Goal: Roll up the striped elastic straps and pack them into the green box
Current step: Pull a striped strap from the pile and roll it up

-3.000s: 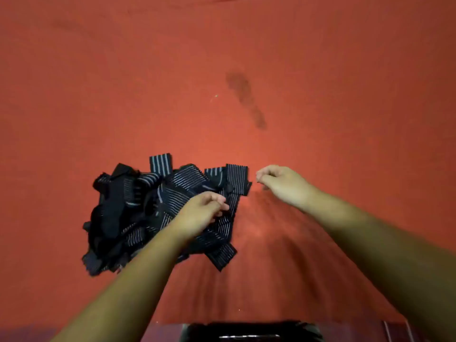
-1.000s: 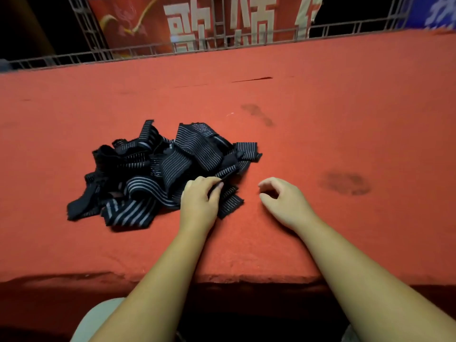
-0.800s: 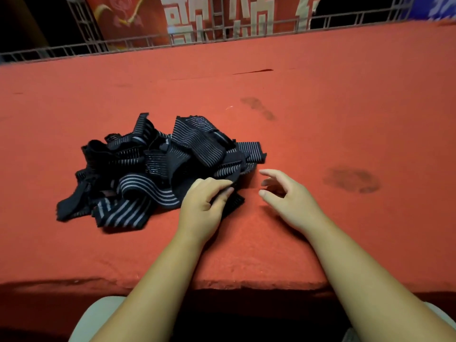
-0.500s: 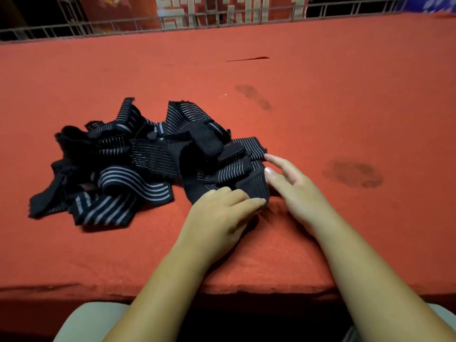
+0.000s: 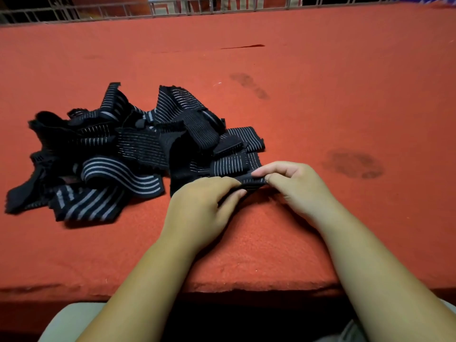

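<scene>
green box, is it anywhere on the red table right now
No: the red felt-covered table holds only the pile of black striped elastic straps and both hands, with no green box in view.

Black straps (image 5: 128,149) with thin white stripes lie on a red-orange cloth (image 5: 320,95) bearing dark stains.

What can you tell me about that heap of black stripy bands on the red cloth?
The heap of straps is a tangled pile of black, ribbed-looking elastic with pale stripes, some fine, some broad. It lies loose, none rolled, on the red cloth. At its near right edge the left hand and right hand pinch one strap end.
</scene>
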Demonstrator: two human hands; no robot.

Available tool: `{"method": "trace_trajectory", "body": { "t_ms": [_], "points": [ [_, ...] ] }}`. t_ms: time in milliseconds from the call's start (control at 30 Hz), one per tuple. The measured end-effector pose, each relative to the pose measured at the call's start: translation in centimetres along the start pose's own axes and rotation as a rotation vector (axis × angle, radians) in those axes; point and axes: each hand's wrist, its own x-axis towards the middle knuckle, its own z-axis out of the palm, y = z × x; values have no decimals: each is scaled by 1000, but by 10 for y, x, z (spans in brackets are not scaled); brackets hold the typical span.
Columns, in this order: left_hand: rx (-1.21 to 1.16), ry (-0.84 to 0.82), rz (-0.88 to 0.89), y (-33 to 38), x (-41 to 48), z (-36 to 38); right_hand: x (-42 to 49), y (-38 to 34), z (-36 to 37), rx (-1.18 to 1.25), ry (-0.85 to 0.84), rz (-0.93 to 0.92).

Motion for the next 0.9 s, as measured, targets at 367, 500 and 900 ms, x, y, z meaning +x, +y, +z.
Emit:
{"method": "trace_trajectory", "body": {
  "t_ms": [367,500,900],
  "points": [
    [-379,33,-125,1,-1,-5,4,6,2,-360,-196,-267],
    [-449,38,-185,0,0,-9,7,8,4,-289,-167,-185],
    [-542,70,-219,5,-7,-10,-13,-12,5,209,-327,-47]
  ]
}}
